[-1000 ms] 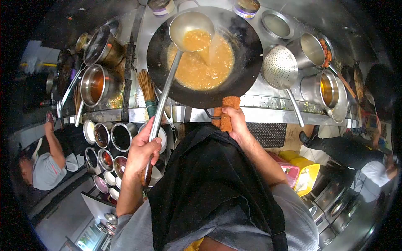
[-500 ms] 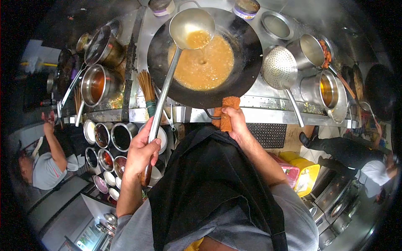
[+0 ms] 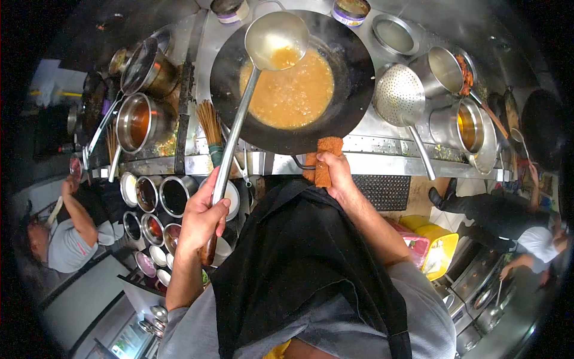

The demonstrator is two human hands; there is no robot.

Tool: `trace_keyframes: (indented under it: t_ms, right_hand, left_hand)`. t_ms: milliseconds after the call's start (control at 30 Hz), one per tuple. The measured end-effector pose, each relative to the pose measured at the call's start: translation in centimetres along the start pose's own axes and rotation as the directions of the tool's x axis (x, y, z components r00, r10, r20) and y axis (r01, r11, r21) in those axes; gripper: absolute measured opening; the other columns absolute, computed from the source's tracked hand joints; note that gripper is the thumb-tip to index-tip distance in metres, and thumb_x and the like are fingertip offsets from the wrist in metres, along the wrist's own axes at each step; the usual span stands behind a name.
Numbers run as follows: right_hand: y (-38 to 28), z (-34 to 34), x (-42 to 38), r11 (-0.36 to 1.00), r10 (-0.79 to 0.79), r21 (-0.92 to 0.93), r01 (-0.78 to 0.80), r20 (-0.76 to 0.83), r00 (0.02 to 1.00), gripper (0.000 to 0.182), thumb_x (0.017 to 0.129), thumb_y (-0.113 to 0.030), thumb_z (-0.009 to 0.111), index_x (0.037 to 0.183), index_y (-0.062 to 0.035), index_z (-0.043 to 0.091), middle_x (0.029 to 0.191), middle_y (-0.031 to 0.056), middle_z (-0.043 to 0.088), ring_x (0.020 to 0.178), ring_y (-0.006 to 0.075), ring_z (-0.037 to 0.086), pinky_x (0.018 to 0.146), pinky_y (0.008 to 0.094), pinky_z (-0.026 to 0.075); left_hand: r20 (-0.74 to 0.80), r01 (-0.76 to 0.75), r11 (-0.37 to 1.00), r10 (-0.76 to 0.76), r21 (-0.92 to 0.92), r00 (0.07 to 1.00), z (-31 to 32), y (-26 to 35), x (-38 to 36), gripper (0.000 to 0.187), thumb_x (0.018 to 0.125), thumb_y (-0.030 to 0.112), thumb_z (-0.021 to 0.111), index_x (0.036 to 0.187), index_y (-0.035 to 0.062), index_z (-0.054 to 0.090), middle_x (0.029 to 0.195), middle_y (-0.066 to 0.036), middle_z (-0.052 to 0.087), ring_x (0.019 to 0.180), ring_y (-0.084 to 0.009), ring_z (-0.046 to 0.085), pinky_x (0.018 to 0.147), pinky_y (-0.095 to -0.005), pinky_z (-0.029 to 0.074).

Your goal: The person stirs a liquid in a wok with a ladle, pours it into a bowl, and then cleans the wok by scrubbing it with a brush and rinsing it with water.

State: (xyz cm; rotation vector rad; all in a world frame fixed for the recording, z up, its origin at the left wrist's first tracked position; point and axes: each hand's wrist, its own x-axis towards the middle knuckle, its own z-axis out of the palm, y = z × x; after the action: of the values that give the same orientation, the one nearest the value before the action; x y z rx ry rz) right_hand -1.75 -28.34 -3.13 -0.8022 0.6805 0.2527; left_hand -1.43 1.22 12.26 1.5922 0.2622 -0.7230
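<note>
My left hand (image 3: 203,212) is closed around the handle of a big metal ladle (image 3: 272,33). The bowl of the ladle hangs tilted over the far side of a black wok (image 3: 353,84), with a little brown liquid in it. Light brown, bubbly sauce (image 3: 293,99) covers the wok's bottom. My right hand (image 3: 338,170) grips a folded orange-brown cloth (image 3: 329,157) at the near rim of the wok. A dark loop handle (image 3: 302,163) runs into the cloth; the part inside is hidden.
Left of the wok stand a bamboo brush (image 3: 209,125) and a pot of red-brown liquid (image 3: 140,122). To the right lie a perforated skimmer (image 3: 399,96) and a pot with yellow oil (image 3: 469,125). Sauce containers (image 3: 174,194) sit below left. Other people (image 3: 72,239) work at both sides.
The stream that fell from the ladle into the wok has stopped, and less liquid is left in its bowl. The ladle has shifted slightly right. My right hand stays put.
</note>
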Motion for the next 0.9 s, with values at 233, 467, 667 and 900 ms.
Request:
trace_keyframes:
  t_ms: [233,467,667,900]
  right_hand:
    - [-0.2,0.1,-0.1,1.0,0.014,-0.001,-0.014,-0.006,1.0,0.034,0.083,-0.005,0.053,0.117,-0.0018,0.049,0.098,0.0127,0.062,0.083,0.0275,0.066,0.067,0.0466,0.06]
    - [0.0,0.1,0.0,1.0,0.014,0.011,-0.014,0.001,1.0,0.034,0.083,-0.005,0.053,0.117,-0.0023,0.049,0.099,0.0123,0.062,0.084,0.027,0.066,0.067,0.0461,0.06]
    - [0.1,-0.1,0.0,1.0,0.004,0.012,-0.004,0.003,1.0,0.035,0.082,-0.005,0.054,0.116,-0.002,0.049,0.097,0.0125,0.062,0.085,0.0269,0.066,0.068,0.0455,0.06]
    - [-0.9,0.8,0.9,1.0,-0.007,0.01,0.007,-0.023,1.0,0.03,0.083,-0.006,0.054,0.112,-0.0008,0.05,0.095,0.0124,0.061,0.084,0.0267,0.066,0.067,0.0455,0.059]
  left_hand:
    - [-0.044,-0.014,0.996,0.018,0.089,0.999,0.2,-0.5,0.0,0.067,0.092,-0.005,0.053,0.153,0.0099,0.03,0.072,0.004,0.051,0.043,-0.0011,0.038,0.036,-0.0181,0.034]
    - [-0.09,-0.061,0.808,0.14,0.586,0.986,-0.4,-0.8,1.5,0.066,0.09,0.001,0.058,0.15,0.0149,0.037,0.103,-0.013,0.071,0.072,-0.0242,0.067,0.074,-0.0319,0.055]
    - [-0.169,-0.048,0.61,0.293,0.791,0.941,-0.8,-0.7,4.4,0.064,0.088,0.009,0.062,0.148,0.0169,0.039,0.091,-0.028,0.066,0.083,-0.0416,0.068,0.073,-0.041,0.053]
    - [-0.152,-0.199,0.509,0.567,0.837,0.809,-0.4,-5.4,6.7,0.07,0.089,0.01,0.063,0.151,0.0184,0.033,0.074,-0.024,0.065,0.066,-0.0417,0.065,0.058,-0.049,0.05]
